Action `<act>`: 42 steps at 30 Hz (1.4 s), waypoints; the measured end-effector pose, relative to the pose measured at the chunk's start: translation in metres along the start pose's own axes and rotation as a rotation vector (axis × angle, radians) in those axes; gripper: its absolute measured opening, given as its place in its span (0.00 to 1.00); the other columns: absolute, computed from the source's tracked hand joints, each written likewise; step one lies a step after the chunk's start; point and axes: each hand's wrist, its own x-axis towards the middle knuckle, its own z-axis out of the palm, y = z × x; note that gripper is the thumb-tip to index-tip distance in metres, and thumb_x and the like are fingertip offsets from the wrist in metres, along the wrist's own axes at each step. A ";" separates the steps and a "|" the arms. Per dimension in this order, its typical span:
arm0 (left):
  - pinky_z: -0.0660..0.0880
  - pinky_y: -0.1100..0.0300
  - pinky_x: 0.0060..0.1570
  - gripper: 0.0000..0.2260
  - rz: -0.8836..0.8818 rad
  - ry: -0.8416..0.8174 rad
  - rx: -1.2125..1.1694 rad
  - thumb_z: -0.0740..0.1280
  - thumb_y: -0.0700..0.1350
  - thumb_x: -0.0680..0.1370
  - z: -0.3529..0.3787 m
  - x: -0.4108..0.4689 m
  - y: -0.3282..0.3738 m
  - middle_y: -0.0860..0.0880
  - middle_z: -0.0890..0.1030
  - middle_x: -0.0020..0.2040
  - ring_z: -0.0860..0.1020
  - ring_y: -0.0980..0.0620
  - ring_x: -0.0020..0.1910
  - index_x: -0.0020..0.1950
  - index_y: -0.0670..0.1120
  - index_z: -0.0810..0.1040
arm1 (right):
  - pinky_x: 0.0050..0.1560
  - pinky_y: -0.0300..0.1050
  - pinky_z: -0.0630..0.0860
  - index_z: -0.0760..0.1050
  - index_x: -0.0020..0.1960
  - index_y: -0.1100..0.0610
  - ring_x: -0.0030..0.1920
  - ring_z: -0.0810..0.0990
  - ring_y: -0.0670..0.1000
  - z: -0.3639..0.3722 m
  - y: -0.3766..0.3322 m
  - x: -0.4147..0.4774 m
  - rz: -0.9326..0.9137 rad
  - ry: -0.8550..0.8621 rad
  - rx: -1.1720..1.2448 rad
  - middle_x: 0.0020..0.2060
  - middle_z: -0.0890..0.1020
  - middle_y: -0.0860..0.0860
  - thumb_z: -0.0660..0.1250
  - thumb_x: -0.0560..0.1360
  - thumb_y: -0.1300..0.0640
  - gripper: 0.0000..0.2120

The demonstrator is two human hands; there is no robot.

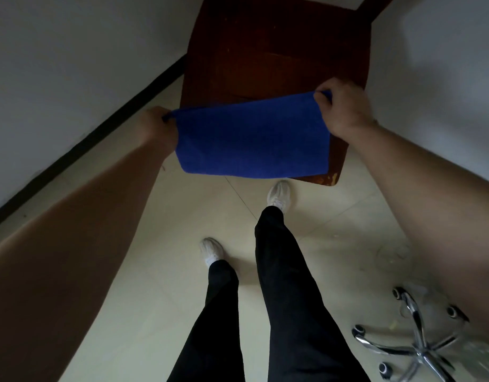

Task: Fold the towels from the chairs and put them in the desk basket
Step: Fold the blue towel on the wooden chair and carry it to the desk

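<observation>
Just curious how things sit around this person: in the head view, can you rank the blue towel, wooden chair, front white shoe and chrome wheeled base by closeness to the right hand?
1. blue towel: corner pinched in the right hand.
2. wooden chair: just beyond the hand.
3. front white shoe: on the floor below.
4. chrome wheeled base: bottom right corner, farthest.
</observation>
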 end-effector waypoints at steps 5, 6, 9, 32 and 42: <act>0.71 0.54 0.59 0.16 0.039 0.041 0.026 0.58 0.42 0.82 0.011 0.026 -0.002 0.40 0.77 0.65 0.75 0.41 0.63 0.68 0.42 0.75 | 0.52 0.48 0.74 0.73 0.66 0.55 0.60 0.77 0.57 0.011 0.001 0.023 0.069 0.005 -0.003 0.63 0.76 0.56 0.58 0.83 0.47 0.17; 0.71 0.54 0.60 0.17 0.028 0.046 0.043 0.59 0.43 0.81 0.014 0.031 -0.004 0.40 0.76 0.66 0.74 0.41 0.64 0.69 0.43 0.74 | 0.51 0.48 0.73 0.72 0.67 0.55 0.60 0.77 0.58 0.014 0.001 0.025 0.104 0.010 0.002 0.64 0.75 0.57 0.58 0.82 0.45 0.19; 0.70 0.48 0.61 0.22 0.047 0.169 0.118 0.63 0.43 0.78 0.024 0.035 -0.009 0.40 0.69 0.70 0.70 0.40 0.67 0.72 0.45 0.68 | 0.47 0.47 0.71 0.68 0.69 0.58 0.60 0.78 0.59 0.019 0.000 0.023 0.309 0.003 0.025 0.64 0.76 0.58 0.57 0.78 0.33 0.33; 0.54 0.28 0.68 0.48 0.696 -0.241 0.694 0.66 0.69 0.71 0.091 -0.003 0.093 0.46 0.35 0.79 0.42 0.33 0.77 0.79 0.55 0.39 | 0.49 0.46 0.81 0.76 0.59 0.49 0.55 0.81 0.49 -0.008 0.056 -0.004 0.451 -0.218 0.854 0.55 0.81 0.45 0.72 0.75 0.48 0.15; 0.54 0.27 0.68 0.45 0.659 -0.313 0.663 0.64 0.70 0.71 0.090 -0.001 0.100 0.48 0.35 0.79 0.41 0.34 0.77 0.79 0.60 0.41 | 0.50 0.48 0.80 0.80 0.57 0.54 0.54 0.83 0.53 -0.025 0.051 -0.007 0.595 -0.210 0.991 0.51 0.85 0.50 0.71 0.70 0.58 0.15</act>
